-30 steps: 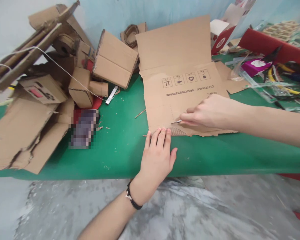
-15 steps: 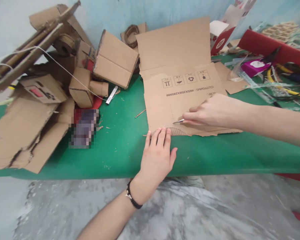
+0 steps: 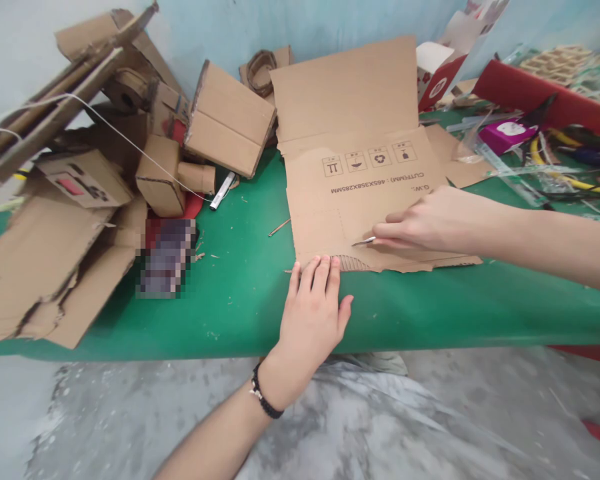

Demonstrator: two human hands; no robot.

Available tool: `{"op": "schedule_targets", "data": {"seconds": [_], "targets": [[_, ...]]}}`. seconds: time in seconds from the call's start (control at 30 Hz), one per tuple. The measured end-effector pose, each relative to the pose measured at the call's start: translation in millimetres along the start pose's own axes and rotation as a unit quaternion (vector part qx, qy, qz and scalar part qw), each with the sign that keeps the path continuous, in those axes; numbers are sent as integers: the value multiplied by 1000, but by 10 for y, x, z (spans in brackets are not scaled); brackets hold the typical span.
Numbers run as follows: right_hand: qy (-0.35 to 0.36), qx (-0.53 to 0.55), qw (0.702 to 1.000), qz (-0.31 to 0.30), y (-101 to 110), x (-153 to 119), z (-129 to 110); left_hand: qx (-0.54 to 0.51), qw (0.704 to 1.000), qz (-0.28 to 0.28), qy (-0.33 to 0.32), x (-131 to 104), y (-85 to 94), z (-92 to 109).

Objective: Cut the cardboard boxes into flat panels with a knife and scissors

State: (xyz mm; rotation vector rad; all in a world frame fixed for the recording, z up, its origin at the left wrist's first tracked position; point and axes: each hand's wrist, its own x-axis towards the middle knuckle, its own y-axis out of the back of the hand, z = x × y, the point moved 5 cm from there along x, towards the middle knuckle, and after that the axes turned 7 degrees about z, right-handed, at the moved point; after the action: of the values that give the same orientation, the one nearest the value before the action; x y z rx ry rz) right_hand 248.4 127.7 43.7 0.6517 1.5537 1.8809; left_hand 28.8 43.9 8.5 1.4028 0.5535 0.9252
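A large printed cardboard sheet (image 3: 350, 140) lies on the green table (image 3: 240, 293), its far flap leaning up toward the wall. My left hand (image 3: 313, 303) rests flat with spread fingers on the sheet's near edge, beside a patch of exposed corrugation (image 3: 351, 262). Closed in a pinch, my right hand (image 3: 420, 223) holds a thin metal blade (image 3: 364, 241) low over the sheet, right of faint dashed lines. The blade's handle is hidden inside the hand.
Cardboard boxes (image 3: 230, 117) and torn cardboard (image 3: 45, 247) crowd the left, with a white marker (image 3: 222, 191) and a pixelated object (image 3: 166, 257). At the right are a purple item (image 3: 507, 133), a red panel (image 3: 540, 93) and plastic scraps.
My right hand and the blade have shifted slightly to the right over the sheet. My left hand stays on the near edge.
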Motion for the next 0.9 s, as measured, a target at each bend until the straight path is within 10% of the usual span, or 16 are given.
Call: {"op": "schedule_targets", "data": {"seconds": [0.9], "targets": [[-3, -12, 1000, 1, 12, -106, 67, -1, 1000, -2, -1, 9, 3, -2]]}}
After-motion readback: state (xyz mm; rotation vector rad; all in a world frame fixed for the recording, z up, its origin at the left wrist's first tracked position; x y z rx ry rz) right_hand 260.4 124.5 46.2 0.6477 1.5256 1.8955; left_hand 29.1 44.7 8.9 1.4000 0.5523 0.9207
